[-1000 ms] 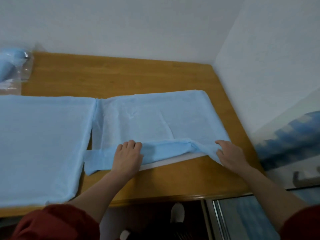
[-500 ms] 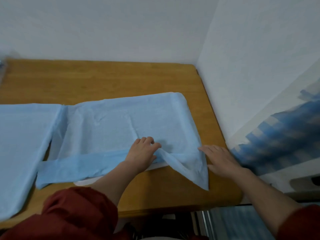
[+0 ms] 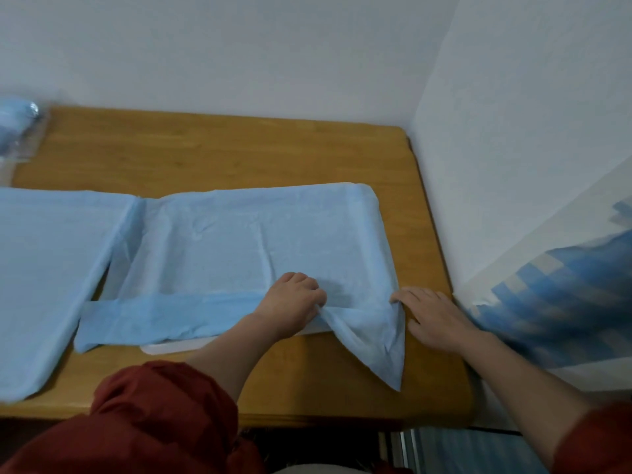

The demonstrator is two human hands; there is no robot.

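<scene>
**Folding a pale blue sheet (image 3: 256, 241), which lies flat on a table (image 3: 239, 148) at the centre of the frame.**

Step in hand, as judged: squaring off the sheet's lower right corner.
- A strip (image 3: 164, 318) of the same fabric lies folded along the sheet's lower edge. It runs from lower left of centre to the left hand (image 3: 290, 304).
- The left hand has its knuckles up and fingers curled, and pinches the fabric where the strip meets the corner.
- To its right a pointed flap (image 3: 376, 340) trails toward the bottom of the frame, with its tip on bare wood.
- The right hand (image 3: 434, 316) lies flat just right of the flap. Its fingers are straight and its fingertips touch the flap's upper edge; it grips nothing.

Next move, as judged: the flap needs lifting by its tip and laying up over the sheet while the left hand pins the crease. The fabric looks thin and limp, so it may slip or wrinkle unless held on both sides.

Surroundings:
- A clear packet (image 3: 17, 131) with blue contents sits at upper left.
- A second sheet (image 3: 44, 278) lies at left, and the strip's left end reaches its edge.
- A white pad (image 3: 171, 347) shows below the strip.
- A red sleeve (image 3: 154, 422) fills the lower left.
- At right, the wall (image 3: 513, 131) and a blue patterned surface (image 3: 564, 302) stand close by the right hand, leaving it little room on that side.
</scene>
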